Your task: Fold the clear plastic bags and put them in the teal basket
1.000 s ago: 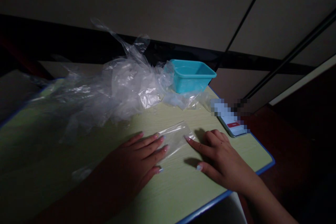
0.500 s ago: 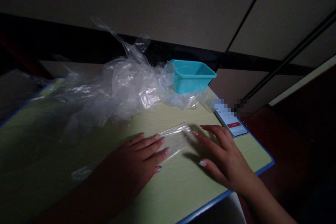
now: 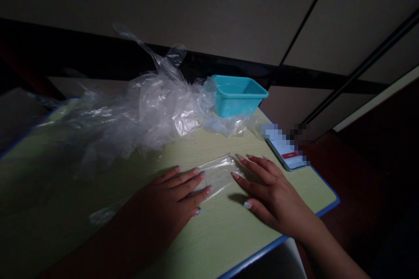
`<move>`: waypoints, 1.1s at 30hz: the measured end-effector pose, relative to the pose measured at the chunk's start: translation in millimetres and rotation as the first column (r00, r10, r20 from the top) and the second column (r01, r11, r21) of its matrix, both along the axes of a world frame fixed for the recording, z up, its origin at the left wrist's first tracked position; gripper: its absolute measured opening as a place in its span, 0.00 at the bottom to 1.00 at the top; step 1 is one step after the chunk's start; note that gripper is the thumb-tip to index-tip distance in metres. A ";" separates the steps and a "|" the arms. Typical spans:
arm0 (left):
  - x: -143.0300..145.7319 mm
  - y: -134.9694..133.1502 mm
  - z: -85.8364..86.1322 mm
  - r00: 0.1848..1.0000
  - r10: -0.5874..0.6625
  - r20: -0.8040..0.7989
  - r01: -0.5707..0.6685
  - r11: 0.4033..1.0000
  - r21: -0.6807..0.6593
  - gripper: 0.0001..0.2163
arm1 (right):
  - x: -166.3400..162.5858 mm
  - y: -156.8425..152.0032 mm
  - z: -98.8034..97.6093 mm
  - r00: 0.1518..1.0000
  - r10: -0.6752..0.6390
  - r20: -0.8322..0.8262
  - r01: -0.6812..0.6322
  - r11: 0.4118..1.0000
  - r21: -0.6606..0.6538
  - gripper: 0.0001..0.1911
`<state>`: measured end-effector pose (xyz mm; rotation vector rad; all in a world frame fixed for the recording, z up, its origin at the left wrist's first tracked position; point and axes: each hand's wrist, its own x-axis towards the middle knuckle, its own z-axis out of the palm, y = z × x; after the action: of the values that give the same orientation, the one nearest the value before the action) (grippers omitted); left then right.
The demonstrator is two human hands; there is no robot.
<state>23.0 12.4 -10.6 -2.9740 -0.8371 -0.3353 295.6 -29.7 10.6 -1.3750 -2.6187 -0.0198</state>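
A small clear plastic bag [image 3: 218,173] lies flat on the pale green desk [image 3: 229,231]. My left hand [image 3: 170,198] rests palm down with its fingers spread, the fingertips pressing the bag's left end. My right hand [image 3: 270,192] lies flat too, fingers stretched out, the tips touching the bag's right end. Neither hand grips anything.
A big heap of crumpled clear plastic bags [image 3: 140,109] covers the back of the desk. A turquoise plastic tub [image 3: 237,94] stands at the back right. A phone [image 3: 284,150] with a lit screen lies near the right edge. The desk's blue rim runs close to my right wrist.
My right hand moved toward the phone with raised fingers, then came back left and settled flat on the bag's right end. My left hand stayed put.
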 end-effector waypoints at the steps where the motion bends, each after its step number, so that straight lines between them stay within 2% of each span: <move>1: -0.1 0.2 0.7 1.000 -0.010 -0.002 0.010 1.000 0.002 0.16 | -0.1 0.2 0.4 1.000 -0.001 -0.004 0.001 1.000 -0.001 0.24; 9: 0.9 -2.4 8.9 1.000 0.006 0.004 -0.005 0.998 -0.056 0.23 | -1.6 1.3 0.8 0.996 0.000 -0.087 0.000 1.000 0.003 0.22; 14: 7.7 -5.5 16.1 0.996 0.064 -0.056 -0.068 0.995 -0.073 0.28 | -3.9 0.2 1.3 0.986 -0.015 -0.164 0.023 0.999 0.048 0.21; 18: 24.6 -1.8 26.7 0.996 -0.011 -0.088 0.000 0.992 -0.122 0.29 | -5.3 -0.6 1.8 0.980 -0.019 -0.200 0.032 0.998 0.061 0.22; 23: 54.1 7.0 37.4 0.994 0.024 -0.104 -0.042 0.984 -0.173 0.25 | -5.5 -1.6 1.9 0.977 -0.036 -0.211 0.047 0.998 0.047 0.22; 28: 64.0 13.3 29.1 0.985 0.028 -0.170 -0.072 0.964 -0.256 0.22 | -5.7 -2.2 2.4 0.981 -0.046 -0.188 0.055 0.997 0.045 0.21; 33: 59.3 19.0 22.3 0.989 0.070 -0.129 -0.106 0.948 -0.299 0.22 | -6.1 -3.2 4.1 0.985 -0.047 -0.166 0.053 0.998 0.028 0.23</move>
<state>82.4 31.4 11.6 -3.1798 -1.0956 -0.0267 289.5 -32.9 14.6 -1.3689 -2.4374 0.0434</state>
